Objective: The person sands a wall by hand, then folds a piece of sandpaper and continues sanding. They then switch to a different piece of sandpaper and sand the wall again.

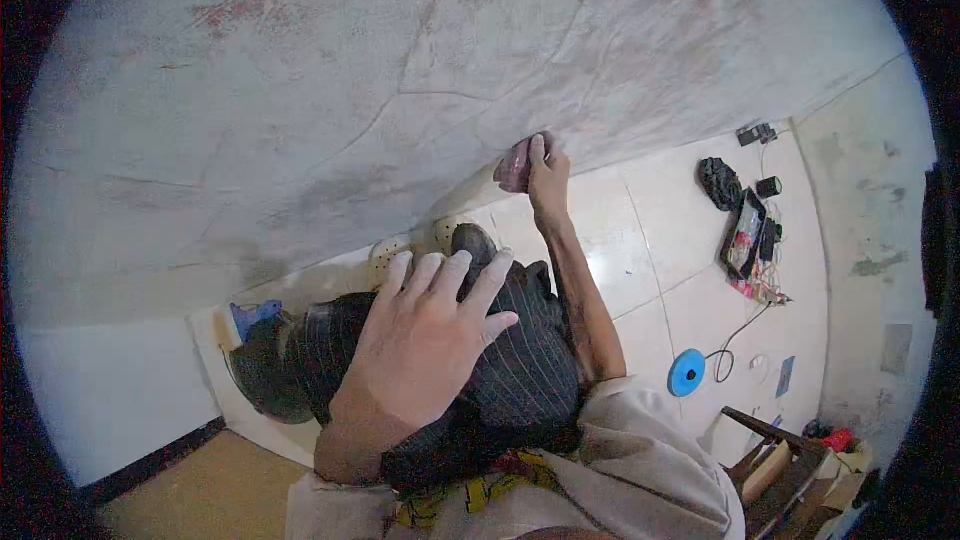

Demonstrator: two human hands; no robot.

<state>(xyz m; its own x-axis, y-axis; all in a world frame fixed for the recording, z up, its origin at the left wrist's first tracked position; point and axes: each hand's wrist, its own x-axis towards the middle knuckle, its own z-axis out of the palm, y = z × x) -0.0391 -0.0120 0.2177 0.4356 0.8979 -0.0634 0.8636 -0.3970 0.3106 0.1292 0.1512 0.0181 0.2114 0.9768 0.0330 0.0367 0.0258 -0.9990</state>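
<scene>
My right hand (546,172) is wrapped round a dark reddish-brown pad (514,168), which lies against the lower part of the grey, scuffed wall (330,70). Fine cracks and reddish patches mark the wall's surface. Nearer to the camera, my left hand (425,335) is raised over my striped dark trousers, palm down, with its fingers spread and nothing in it. Pale dust coats its fingertips.
On the tiled floor (640,240) at the right are a blue disc (687,373) with a cable, a black tray (743,235) of small items and a black bag (718,183). Wooden furniture (780,475) stands lower right. A blue object (257,320) is at the left.
</scene>
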